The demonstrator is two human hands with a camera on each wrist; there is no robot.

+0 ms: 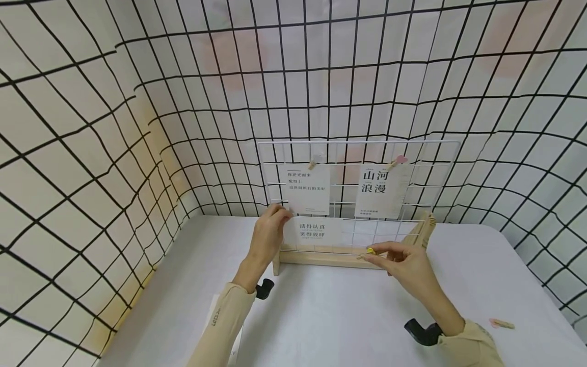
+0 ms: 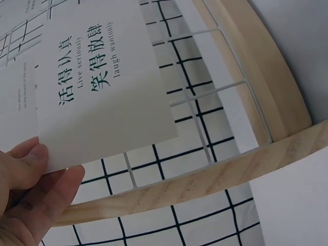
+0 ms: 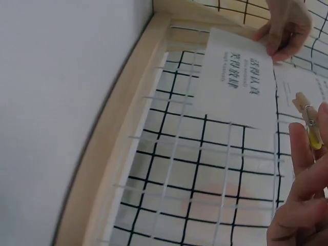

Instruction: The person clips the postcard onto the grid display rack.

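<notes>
My left hand (image 1: 269, 227) pinches the upper left corner of a white printed card (image 2: 110, 115) between thumb and fingers. The card lies against the lower part of a white wire grid (image 1: 353, 234) in a wooden stand (image 1: 330, 259). In my right hand (image 1: 408, 265) is a small wooden clothespin (image 3: 309, 118) with a yellow end, pinched between thumb and index finger. Its bare wooden end points toward the card, in front of the grid's lower right part. Two other cards hang higher up, a left one (image 1: 307, 196) and a right one (image 1: 380, 199), each under a clothespin.
Another clothespin (image 1: 504, 324) with a pink end lies on the white table (image 1: 330, 321) at the right. Under my left sleeve a white flat item (image 1: 237, 344) shows partly. Black mesh panels (image 1: 339, 86) stand behind and at both sides.
</notes>
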